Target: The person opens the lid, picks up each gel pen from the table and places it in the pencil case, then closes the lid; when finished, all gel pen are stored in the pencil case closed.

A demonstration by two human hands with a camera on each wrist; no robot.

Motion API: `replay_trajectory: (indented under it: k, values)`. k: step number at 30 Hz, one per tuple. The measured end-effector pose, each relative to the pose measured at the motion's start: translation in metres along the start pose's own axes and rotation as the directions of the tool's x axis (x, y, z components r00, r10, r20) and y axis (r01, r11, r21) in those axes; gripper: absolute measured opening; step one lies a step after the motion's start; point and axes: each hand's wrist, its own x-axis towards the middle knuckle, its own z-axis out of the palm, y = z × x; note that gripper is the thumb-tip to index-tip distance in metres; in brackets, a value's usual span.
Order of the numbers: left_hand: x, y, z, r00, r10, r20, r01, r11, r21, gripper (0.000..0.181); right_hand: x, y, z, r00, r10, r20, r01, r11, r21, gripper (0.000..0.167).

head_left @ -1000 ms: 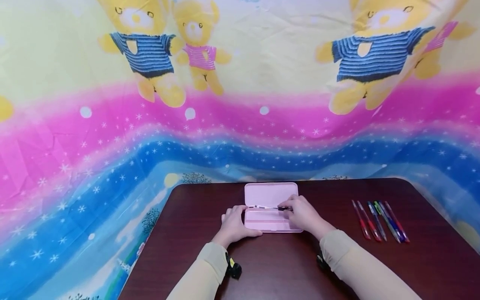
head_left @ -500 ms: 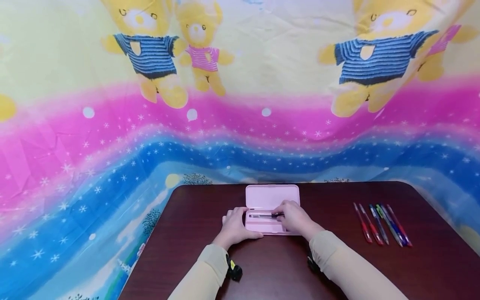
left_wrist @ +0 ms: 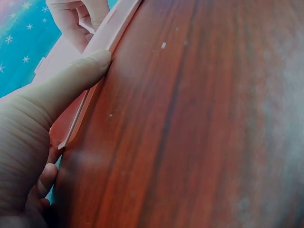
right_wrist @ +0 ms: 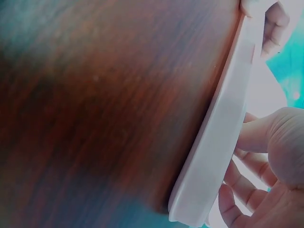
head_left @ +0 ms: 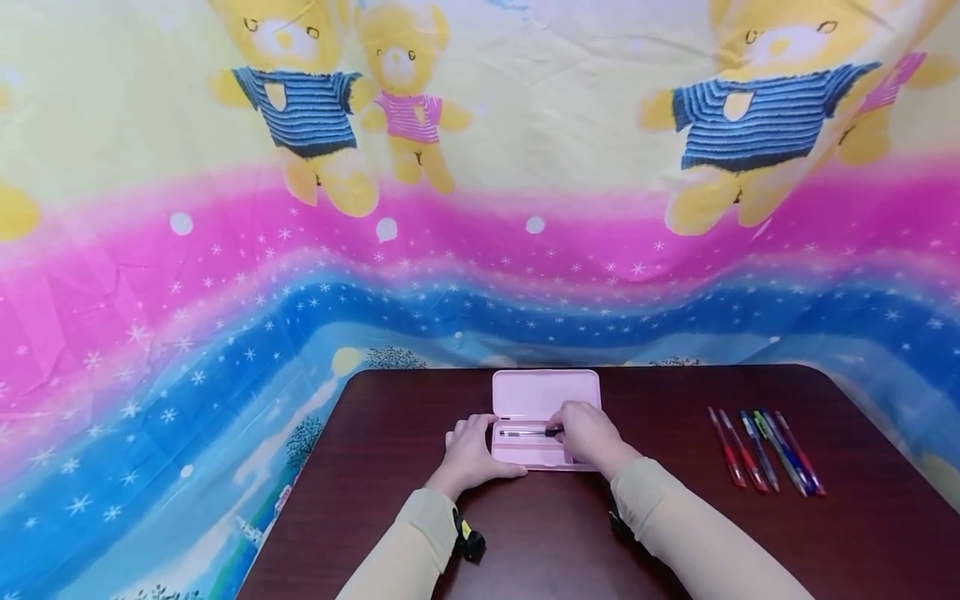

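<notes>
An open pink pencil case (head_left: 546,393) lies near the table's far edge, lid tipped back. My left hand (head_left: 468,457) grips its left end, the thumb along the front edge; in the left wrist view that thumb (left_wrist: 71,83) presses the case's rim. Inside the rear compartment lies a clear pen (head_left: 523,433) with a dark end, which my right hand (head_left: 592,433) holds by its right part. The right wrist view shows the right hand (right_wrist: 270,166) over the case's side wall (right_wrist: 213,137), fingers bent; the pen is hidden there.
Several pens (head_left: 765,450) with red, blue and green parts lie side by side on the dark wooden table (head_left: 540,542), right of the case. A patterned cloth (head_left: 480,275) with printed bears hangs behind the table.
My right hand has moved slightly left and down, and the pen has gone from the hinge line into the rear compartment. The left hand keeps its grip on the case.
</notes>
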Motion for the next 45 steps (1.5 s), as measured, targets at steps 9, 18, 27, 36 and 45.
replay_trajectory:
  k: [9, 18, 27, 36, 45]
  values:
    - [-0.001, -0.002, -0.002, 1.0, -0.002, -0.008, 0.002, 1.0, 0.001, 0.109, -0.005, 0.003, -0.003, 0.995, -0.037, -0.09, 0.038, 0.999, 0.016, 0.016]
    - [0.0, -0.001, -0.001, 1.0, 0.01, -0.005, -0.01, 1.0, -0.005, 0.11, -0.026, 0.045, -0.021, 0.967, 0.041, -0.251, -0.018, 0.995, 0.094, 0.038]
    - [-0.003, 0.002, -0.003, 1.0, 0.002, -0.002, -0.003, 1.0, -0.017, 0.109, -0.061, 0.11, -0.047, 0.926, 0.17, -0.336, -0.141, 0.984, 0.109, 0.044]
    - [-0.002, 0.003, -0.002, 1.0, 0.006, 0.0, -0.006, 1.0, -0.015, 0.109, -0.111, 0.177, -0.074, 0.896, 0.298, -0.329, -0.297, 0.953, 0.054, 0.052]
    - [-0.003, 0.003, -0.003, 1.0, 0.008, 0.001, -0.008, 1.0, -0.016, 0.109, -0.144, 0.226, -0.096, 0.831, 0.549, -0.085, -0.549, 0.835, 0.025, 0.07]
